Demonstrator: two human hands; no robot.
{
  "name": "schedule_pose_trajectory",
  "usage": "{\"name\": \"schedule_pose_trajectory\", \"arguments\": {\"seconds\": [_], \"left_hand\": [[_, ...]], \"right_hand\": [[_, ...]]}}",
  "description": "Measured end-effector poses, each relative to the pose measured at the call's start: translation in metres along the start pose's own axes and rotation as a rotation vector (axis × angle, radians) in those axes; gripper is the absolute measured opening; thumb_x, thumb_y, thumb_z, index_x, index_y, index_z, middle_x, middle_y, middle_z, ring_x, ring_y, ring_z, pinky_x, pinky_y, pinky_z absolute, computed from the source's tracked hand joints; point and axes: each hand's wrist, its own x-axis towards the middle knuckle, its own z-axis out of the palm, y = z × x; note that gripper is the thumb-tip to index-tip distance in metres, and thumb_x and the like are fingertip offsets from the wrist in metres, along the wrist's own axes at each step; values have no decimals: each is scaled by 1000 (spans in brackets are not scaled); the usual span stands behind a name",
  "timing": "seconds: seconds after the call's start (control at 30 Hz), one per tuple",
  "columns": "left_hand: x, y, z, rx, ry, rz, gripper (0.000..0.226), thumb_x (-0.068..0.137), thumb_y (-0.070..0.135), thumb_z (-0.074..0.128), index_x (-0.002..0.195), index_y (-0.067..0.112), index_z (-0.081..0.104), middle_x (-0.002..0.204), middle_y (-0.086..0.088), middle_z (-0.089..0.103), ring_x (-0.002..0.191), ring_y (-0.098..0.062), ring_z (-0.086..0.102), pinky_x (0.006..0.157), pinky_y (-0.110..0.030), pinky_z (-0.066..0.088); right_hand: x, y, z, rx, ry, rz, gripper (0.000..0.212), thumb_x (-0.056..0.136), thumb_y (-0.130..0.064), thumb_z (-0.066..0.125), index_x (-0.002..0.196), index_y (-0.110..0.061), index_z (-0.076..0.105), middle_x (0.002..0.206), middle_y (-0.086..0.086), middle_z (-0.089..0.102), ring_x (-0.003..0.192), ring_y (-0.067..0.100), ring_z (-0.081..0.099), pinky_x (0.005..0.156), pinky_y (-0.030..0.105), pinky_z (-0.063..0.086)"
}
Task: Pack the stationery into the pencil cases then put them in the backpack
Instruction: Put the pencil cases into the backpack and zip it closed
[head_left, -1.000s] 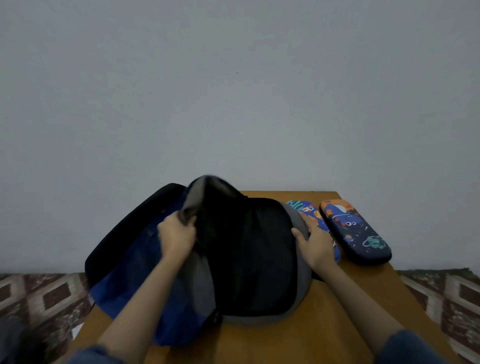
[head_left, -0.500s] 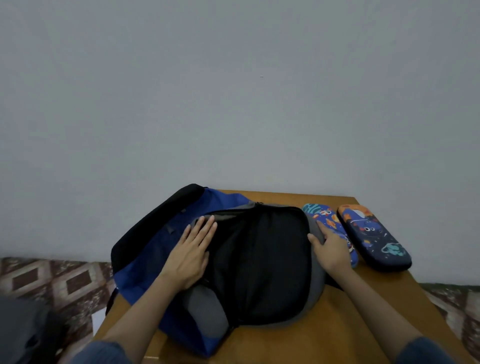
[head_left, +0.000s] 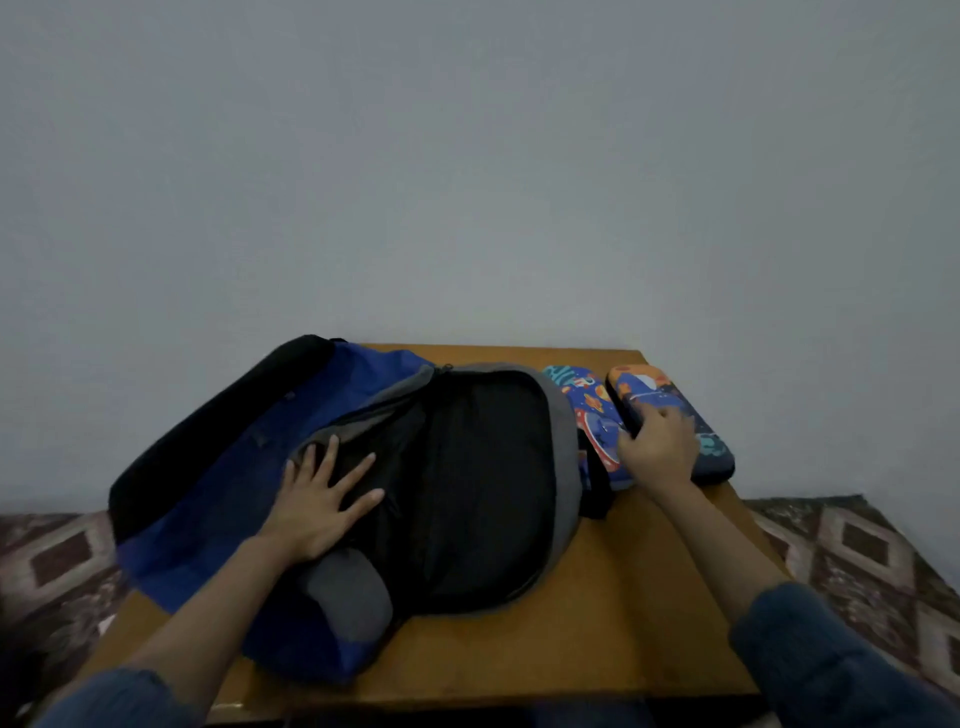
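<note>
A blue, grey and black backpack (head_left: 218, 467) lies on the wooden table (head_left: 597, 639) with its main compartment unzipped and its black lining showing. My left hand (head_left: 317, 499) lies flat with spread fingers on the folded-back flap. Two closed space-print pencil cases sit side by side right of the bag: a blue one (head_left: 592, 410) against the bag and a dark one with an orange end (head_left: 649, 389) at the far right. My right hand (head_left: 657, 449) grips the near end of the dark case, thumb on its left edge. No loose stationery is visible.
The table stands against a plain grey wall (head_left: 467, 182). A patterned brown floor (head_left: 857, 551) shows on both sides of the table. The backpack overhangs the table's left edge.
My left hand let the flap down and now lies flat on it. My right hand moved from the blue case to the dark case at the far right.
</note>
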Motion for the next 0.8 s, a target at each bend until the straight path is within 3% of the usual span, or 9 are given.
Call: {"name": "schedule_pose_trajectory", "arguments": {"seconds": [0.1, 0.2, 0.3, 0.57, 0.8], "left_hand": [[-2, -5, 5, 5, 44, 14, 117, 35, 91, -30, 139, 37, -15, 153, -6, -21, 143, -29, -15, 114, -45, -13], [-2, -5, 8, -20, 64, 18, 115, 38, 91, -29, 139, 37, -13, 152, -3, -20, 144, -26, -14, 114, -43, -14], [-2, -6, 10, -4, 77, 16, 111, 40, 90, -30, 138, 39, -16, 150, 2, -23, 144, -26, -13, 114, -42, -14], [0, -8, 12, 65, 91, 12, 109, 39, 86, -36, 137, 38, -20, 144, 4, -27, 144, -25, -12, 114, -42, -12], [-3, -5, 8, 2, 82, 13, 117, 41, 90, -28, 141, 33, -12, 154, -2, -16, 145, -26, -9, 114, -42, -12]], "right_hand": [[15, 17, -8, -73, -82, 83, 67, 77, -31, 65, 135, -10, 39, 140, 22, 34, 130, 40, 27, 106, 50, 29], [27, 37, -8, -140, -175, 146, 92, 74, -48, 69, 146, -17, 21, 148, 20, 22, 136, 41, 18, 111, 55, 19], [34, 52, -3, -126, -246, 181, 105, 70, -53, 72, 149, -25, 8, 153, 21, 11, 139, 43, 12, 112, 57, 13], [39, 63, 5, 5, -230, 225, 106, 70, -54, 72, 149, -29, 7, 149, 24, 15, 137, 44, 18, 111, 56, 23], [40, 64, 1, 166, -156, 233, 89, 75, -48, 67, 146, -32, 16, 136, 25, 30, 128, 44, 27, 104, 53, 31]]}}
